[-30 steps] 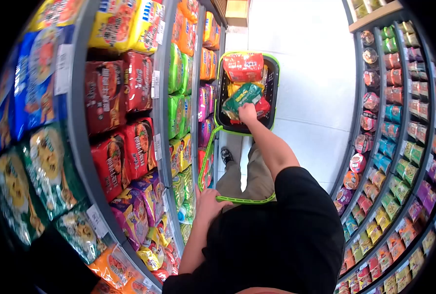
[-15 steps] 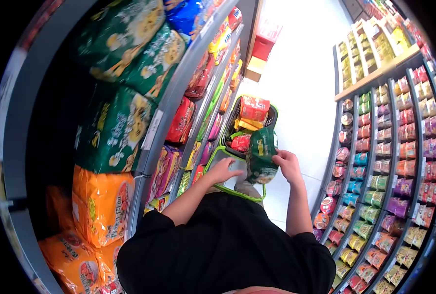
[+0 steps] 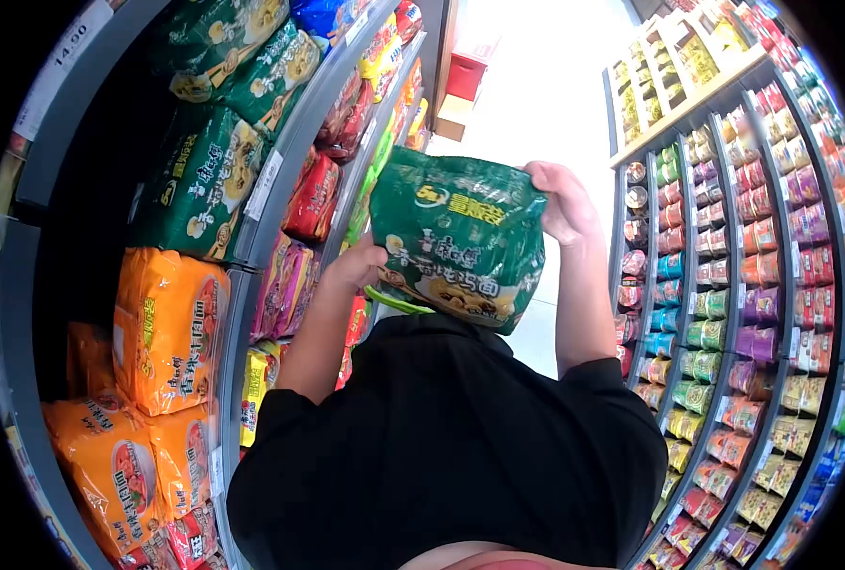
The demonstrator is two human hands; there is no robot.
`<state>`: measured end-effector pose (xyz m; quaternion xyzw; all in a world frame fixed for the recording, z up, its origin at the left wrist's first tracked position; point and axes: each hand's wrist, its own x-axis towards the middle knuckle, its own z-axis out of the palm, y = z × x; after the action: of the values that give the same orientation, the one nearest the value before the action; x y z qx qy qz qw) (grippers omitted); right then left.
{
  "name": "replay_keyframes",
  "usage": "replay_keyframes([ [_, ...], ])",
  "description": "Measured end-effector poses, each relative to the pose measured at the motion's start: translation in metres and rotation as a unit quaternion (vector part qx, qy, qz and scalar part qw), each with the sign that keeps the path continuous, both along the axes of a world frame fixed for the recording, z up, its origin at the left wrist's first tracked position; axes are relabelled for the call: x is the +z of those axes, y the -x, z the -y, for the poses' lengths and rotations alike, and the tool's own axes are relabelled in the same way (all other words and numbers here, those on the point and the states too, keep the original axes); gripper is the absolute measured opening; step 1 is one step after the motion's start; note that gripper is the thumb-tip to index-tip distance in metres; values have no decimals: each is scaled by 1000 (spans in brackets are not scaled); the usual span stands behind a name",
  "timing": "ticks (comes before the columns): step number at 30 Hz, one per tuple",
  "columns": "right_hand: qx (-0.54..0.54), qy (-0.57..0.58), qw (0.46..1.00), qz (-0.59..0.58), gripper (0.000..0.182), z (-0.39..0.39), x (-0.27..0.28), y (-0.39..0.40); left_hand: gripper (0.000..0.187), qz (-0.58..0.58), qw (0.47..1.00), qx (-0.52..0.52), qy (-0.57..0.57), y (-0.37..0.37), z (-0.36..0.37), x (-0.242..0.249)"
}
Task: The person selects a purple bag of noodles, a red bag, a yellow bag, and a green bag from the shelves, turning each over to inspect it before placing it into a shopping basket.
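Note:
A green multipack of instant noodles (image 3: 460,233) is held up in front of my chest, its printed face toward me. My right hand (image 3: 565,201) grips its upper right corner. At its lower left edge, my left hand (image 3: 358,264) has the thumb over the front, the other fingers partly hidden. Below the pack, a bit of the basket's bright green rim (image 3: 398,302) shows; the pack hides the rest. Similar green packs (image 3: 199,185) are stacked on the shelf to my left.
Orange noodle packs (image 3: 170,328) fill the lower left shelf, with red packs (image 3: 313,195) beyond a divider. Racks of small noodle packs (image 3: 712,304) line the right side. Boxes (image 3: 462,81) stand at the far end of the white floor (image 3: 512,104).
The green pack has risen from above the basket toward me, its face now turned to view. My left hand, previously apart with fingers spread, has taken hold of its left side.

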<state>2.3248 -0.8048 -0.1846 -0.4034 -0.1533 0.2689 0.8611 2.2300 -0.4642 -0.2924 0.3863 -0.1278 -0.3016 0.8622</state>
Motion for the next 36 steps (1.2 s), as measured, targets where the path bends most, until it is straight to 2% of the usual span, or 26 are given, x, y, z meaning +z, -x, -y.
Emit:
replay_keyframes([
  [2,-18,56,997,-49,22,-10,-2,-5,85,8,994,107,11,11,3,0],
  [3,-17,52,997,-46,22,-17,-3,-5,85,11,994,109,7,15,7,0],
  [5,-146,43,988,-41,37,-36,5,7,72,-68,978,193,51,23,20,6],
  [6,-179,84,980,-6,54,-37,8,16,65,-70,976,199,60,26,22,12],
  [7,-175,85,981,-5,54,-40,11,27,65,-69,975,203,62,28,24,24],
  [9,-229,126,965,27,66,-47,12,53,61,-83,968,234,45,34,26,51],
  [10,-172,186,964,75,86,-44,-2,58,60,-68,970,226,53,37,26,64],
  [11,-136,167,963,164,91,-47,-11,67,60,-70,970,229,53,37,23,69],
  [13,-133,216,949,185,91,-56,-16,89,62,-44,970,239,-3,39,18,74],
  [14,-135,189,962,145,91,-59,-18,93,62,-45,970,238,3,40,17,78],
  [21,-144,123,977,100,83,-68,-18,109,62,-30,958,274,-78,62,8,98],
  [25,-149,100,978,110,80,-69,-19,115,63,21,951,293,-92,71,8,105],
  [26,-140,102,978,114,79,-68,-20,117,67,-3,958,278,-67,73,4,104],
  [30,-99,106,984,106,76,-65,-21,124,71,-7,952,293,-85,81,1,103],
  [36,-99,108,984,104,76,-74,-22,131,66,14,946,310,-97,92,3,122],
])
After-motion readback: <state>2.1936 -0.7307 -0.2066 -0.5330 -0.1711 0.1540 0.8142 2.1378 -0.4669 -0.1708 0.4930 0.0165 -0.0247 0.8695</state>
